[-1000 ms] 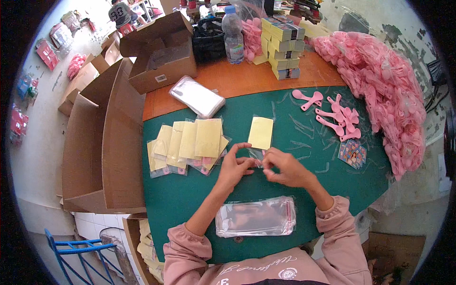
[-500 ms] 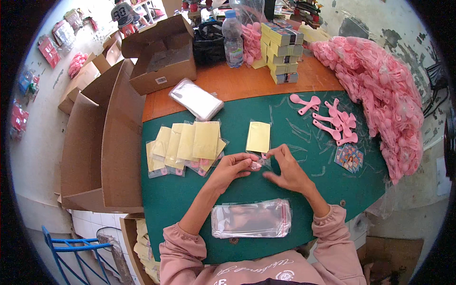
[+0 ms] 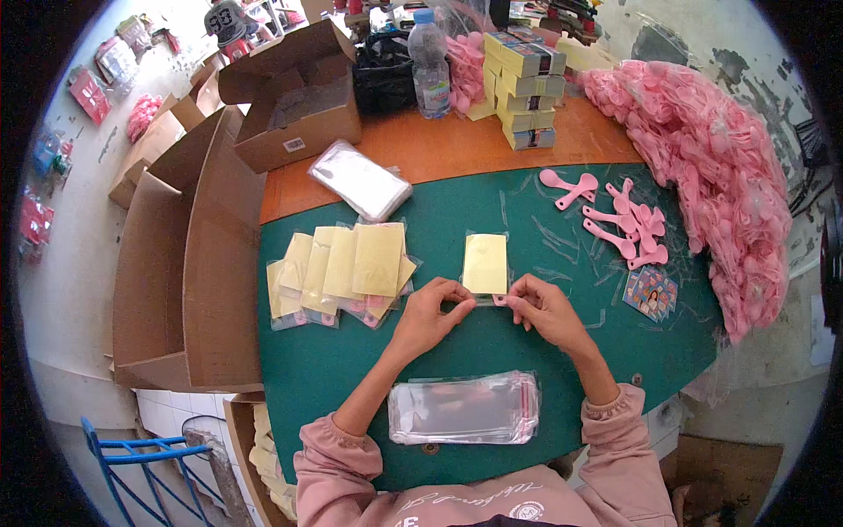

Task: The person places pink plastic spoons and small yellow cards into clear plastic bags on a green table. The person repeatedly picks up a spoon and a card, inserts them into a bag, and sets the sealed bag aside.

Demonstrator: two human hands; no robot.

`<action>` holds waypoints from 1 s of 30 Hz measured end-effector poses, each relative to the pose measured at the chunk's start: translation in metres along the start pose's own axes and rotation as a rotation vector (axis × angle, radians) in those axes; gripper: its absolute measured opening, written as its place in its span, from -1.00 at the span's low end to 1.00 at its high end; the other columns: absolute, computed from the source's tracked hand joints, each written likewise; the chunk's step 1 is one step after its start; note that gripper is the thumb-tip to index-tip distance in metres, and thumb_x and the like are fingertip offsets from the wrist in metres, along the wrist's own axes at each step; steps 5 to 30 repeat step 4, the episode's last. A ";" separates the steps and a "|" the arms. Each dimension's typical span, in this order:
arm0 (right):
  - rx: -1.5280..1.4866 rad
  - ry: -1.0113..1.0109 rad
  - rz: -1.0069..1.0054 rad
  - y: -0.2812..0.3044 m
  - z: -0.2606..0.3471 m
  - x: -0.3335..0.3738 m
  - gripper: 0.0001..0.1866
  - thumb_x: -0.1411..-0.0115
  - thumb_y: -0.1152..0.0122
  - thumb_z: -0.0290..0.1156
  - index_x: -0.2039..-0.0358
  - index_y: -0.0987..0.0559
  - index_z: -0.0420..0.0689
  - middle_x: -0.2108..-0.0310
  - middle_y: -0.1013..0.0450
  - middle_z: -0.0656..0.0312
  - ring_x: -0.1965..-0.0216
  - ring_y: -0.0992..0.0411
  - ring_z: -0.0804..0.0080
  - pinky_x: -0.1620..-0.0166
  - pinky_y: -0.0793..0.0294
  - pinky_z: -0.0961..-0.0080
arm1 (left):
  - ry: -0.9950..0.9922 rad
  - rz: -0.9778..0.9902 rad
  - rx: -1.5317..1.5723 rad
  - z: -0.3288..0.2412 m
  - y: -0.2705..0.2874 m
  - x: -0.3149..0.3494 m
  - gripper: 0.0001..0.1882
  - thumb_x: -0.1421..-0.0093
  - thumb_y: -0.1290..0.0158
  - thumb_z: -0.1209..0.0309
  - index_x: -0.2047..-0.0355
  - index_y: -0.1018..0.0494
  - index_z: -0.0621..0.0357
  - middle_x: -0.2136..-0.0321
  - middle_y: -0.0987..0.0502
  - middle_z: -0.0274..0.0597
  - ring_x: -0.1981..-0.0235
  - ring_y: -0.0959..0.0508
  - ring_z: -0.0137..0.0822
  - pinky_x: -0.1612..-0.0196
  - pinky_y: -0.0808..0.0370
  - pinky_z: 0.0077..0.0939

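A clear plastic packet with a pale yellow card (image 3: 486,263) in it lies flat on the green table top. My left hand (image 3: 432,314) pinches the packet's near left corner between thumb and fingertips. At the near right corner, my right hand (image 3: 551,312) is closed on the packet's edge, beside a small bit of pink that shows through the film. Nearest to my body is a stack of clear plastic bags (image 3: 464,408). Several filled packets (image 3: 379,260) with yellow cards and pink ends overlap to the left.
Pink scoops (image 3: 620,221) and small picture cards (image 3: 652,292) lie at the right among plastic strips. Behind are a bulging bag of pink scoops (image 3: 702,167), card stacks (image 3: 529,98), a water bottle (image 3: 430,70) and a white pack of bags (image 3: 362,180). Cardboard boxes (image 3: 211,263) stand left.
The packet has shifted slightly right and nearer. My left hand has let its bunched film go flat, and the spread fingers of my right hand have closed on the near right corner.
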State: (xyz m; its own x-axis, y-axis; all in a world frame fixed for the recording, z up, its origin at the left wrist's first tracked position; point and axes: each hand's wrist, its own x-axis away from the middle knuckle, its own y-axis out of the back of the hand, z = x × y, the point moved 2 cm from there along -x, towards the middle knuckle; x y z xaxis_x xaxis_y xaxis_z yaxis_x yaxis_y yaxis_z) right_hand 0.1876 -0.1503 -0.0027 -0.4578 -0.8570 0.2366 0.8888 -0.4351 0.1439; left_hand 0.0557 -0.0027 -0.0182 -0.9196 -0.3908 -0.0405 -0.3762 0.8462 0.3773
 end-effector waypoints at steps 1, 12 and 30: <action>-0.004 -0.002 -0.002 -0.001 -0.002 -0.001 -0.87 -0.10 -0.07 -0.41 0.40 -0.40 -0.19 0.57 -0.34 0.34 0.57 -0.31 0.70 0.56 -0.25 0.72 | 0.065 -0.021 0.046 0.001 -0.001 0.000 -0.83 -0.07 -0.05 0.40 0.36 -0.43 0.25 0.41 -0.48 -0.21 0.49 -0.52 -0.45 0.43 -0.45 -0.64; -0.015 0.018 -0.125 -0.002 -0.005 -0.001 -0.88 -0.11 -0.05 -0.44 0.36 -0.37 -0.17 0.60 -0.36 0.34 0.61 -0.32 0.70 0.60 -0.27 0.72 | 0.220 0.008 0.170 0.005 -0.004 -0.001 -0.85 -0.10 -0.04 0.40 0.34 -0.43 0.19 0.32 -0.45 -0.22 0.41 -0.49 -0.49 0.45 -0.48 -0.69; -0.015 0.018 -0.125 -0.002 -0.005 -0.001 -0.88 -0.11 -0.05 -0.44 0.36 -0.37 -0.17 0.60 -0.36 0.34 0.61 -0.32 0.70 0.60 -0.27 0.72 | 0.220 0.008 0.170 0.005 -0.004 -0.001 -0.85 -0.10 -0.04 0.40 0.34 -0.43 0.19 0.32 -0.45 -0.22 0.41 -0.49 -0.49 0.45 -0.48 -0.69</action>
